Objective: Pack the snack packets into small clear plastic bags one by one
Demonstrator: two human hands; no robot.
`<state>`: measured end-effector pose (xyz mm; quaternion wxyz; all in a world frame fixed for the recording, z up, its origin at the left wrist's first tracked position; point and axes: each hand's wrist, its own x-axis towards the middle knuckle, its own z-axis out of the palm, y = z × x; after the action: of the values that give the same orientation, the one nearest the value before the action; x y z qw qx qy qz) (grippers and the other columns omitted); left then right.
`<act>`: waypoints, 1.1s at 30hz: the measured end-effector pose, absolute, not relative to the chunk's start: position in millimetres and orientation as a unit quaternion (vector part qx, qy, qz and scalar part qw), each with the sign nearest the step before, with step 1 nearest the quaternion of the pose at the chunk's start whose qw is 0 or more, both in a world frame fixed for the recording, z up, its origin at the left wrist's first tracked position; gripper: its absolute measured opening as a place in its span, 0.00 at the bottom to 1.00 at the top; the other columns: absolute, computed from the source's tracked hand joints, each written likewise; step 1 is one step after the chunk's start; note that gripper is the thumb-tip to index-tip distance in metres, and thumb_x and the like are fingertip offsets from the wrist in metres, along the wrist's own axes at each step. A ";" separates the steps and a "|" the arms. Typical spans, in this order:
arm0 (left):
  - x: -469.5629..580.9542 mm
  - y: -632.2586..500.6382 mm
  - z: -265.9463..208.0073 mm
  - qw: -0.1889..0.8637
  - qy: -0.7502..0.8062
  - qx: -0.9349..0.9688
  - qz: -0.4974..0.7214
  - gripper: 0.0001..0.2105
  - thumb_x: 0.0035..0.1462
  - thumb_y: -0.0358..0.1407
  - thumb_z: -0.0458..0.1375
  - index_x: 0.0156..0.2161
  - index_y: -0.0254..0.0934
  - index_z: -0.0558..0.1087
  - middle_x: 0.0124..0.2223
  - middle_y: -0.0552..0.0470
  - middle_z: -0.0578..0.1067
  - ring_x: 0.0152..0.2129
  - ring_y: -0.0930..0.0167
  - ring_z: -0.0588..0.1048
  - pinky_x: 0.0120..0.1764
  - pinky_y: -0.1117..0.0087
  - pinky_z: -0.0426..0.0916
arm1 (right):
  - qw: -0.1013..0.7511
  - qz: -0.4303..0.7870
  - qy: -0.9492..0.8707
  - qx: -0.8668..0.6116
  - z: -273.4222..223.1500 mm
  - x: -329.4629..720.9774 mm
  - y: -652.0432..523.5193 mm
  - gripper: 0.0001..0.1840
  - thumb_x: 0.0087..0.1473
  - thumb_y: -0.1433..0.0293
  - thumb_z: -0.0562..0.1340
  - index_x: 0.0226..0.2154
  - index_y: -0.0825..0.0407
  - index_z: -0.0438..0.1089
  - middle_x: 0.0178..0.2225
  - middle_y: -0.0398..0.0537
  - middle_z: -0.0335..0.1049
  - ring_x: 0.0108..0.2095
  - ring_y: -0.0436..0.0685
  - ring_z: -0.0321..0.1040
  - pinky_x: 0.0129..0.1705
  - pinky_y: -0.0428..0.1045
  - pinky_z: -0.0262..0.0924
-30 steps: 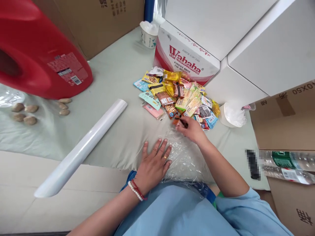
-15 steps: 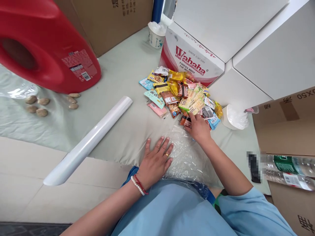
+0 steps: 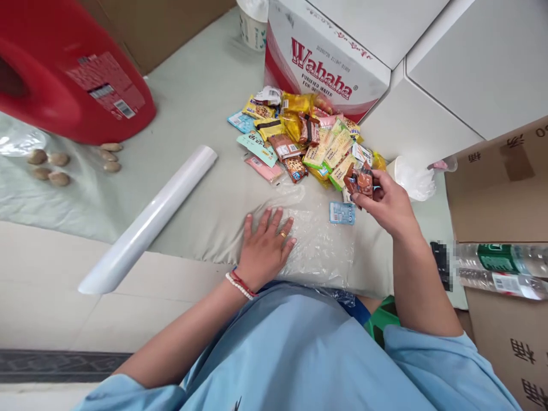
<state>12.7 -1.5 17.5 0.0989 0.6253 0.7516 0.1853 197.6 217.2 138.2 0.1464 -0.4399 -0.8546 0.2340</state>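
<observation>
My right hand grips a brown snack packet with thumb and fingers, at the right front of a pile of wrapped snacks. Under its fingertips a white packet partly shows. Just left of and below that hand, a small light-blue packet lies on the cloth. My left hand rests flat with fingers spread, a ring on one finger, on the left edge of a clear plastic bag. The bag lies along the front of the cloth-covered table.
A Wahaha carton stands behind the pile, with paper cups to its left. At left are a white roll, a red jug and several brown oval objects. Plastic bottles lie at right beside cardboard boxes.
My right hand has picked up the brown packet and moved right with it. The small light-blue packet now shows on the cloth. My left hand stays flat; the view has shifted.
</observation>
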 end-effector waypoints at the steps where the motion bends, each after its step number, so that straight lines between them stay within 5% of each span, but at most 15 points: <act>1: 12.4 1.1 16.7 0.097 0.752 0.626 0.181 0.25 0.72 0.46 0.45 0.68 0.41 0.66 0.73 0.41 0.59 0.72 0.50 0.54 0.69 0.33 0.41 | 0.138 0.268 -0.855 -0.423 142.3 202.8 208.0 0.34 0.54 0.59 0.67 0.61 0.49 0.65 0.47 0.51 0.77 0.41 0.62 0.76 0.42 0.55 0.70; 10: 0.2 12.1 13.7 0.115 0.734 0.650 0.161 0.25 0.73 0.42 0.42 0.71 0.44 0.59 0.74 0.43 0.57 0.72 0.53 0.54 0.68 0.32 0.42 | -0.129 0.192 -0.909 -0.348 94.8 184.2 142.3 0.33 0.57 0.67 0.66 0.64 0.48 0.64 0.57 0.55 0.70 0.48 0.65 0.74 0.45 0.53 0.67; 14: -1.5 12.0 11.8 0.110 0.732 0.652 0.164 0.25 0.73 0.41 0.43 0.71 0.43 0.59 0.74 0.43 0.57 0.72 0.53 0.54 0.68 0.33 0.42 | -0.138 0.201 -0.913 -0.327 89.6 183.9 141.2 0.40 0.58 0.64 0.68 0.69 0.47 0.57 0.67 0.55 0.60 0.54 0.65 0.72 0.49 0.54 0.67; 19: 1.5 11.9 11.0 0.097 0.735 0.649 0.171 0.25 0.72 0.41 0.44 0.71 0.44 0.61 0.74 0.43 0.58 0.72 0.53 0.55 0.68 0.33 0.41 | -0.144 0.173 -0.919 -0.324 92.1 185.1 141.5 0.33 0.63 0.63 0.65 0.67 0.47 0.60 0.62 0.53 0.68 0.54 0.65 0.73 0.48 0.54 0.67; 33: -7.4 18.2 14.2 0.180 0.742 0.617 0.191 0.27 0.73 0.41 0.38 0.72 0.38 0.55 0.74 0.40 0.57 0.72 0.58 0.54 0.69 0.35 0.41 | -0.182 0.126 -0.924 -0.313 101.0 172.8 133.8 0.32 0.63 0.65 0.61 0.67 0.49 0.57 0.60 0.56 0.67 0.51 0.64 0.73 0.43 0.54 0.68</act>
<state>-7.4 18.2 14.2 0.1804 0.6166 0.7422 0.1906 172.8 133.8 101.0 -0.1822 -0.3129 -0.9236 0.1263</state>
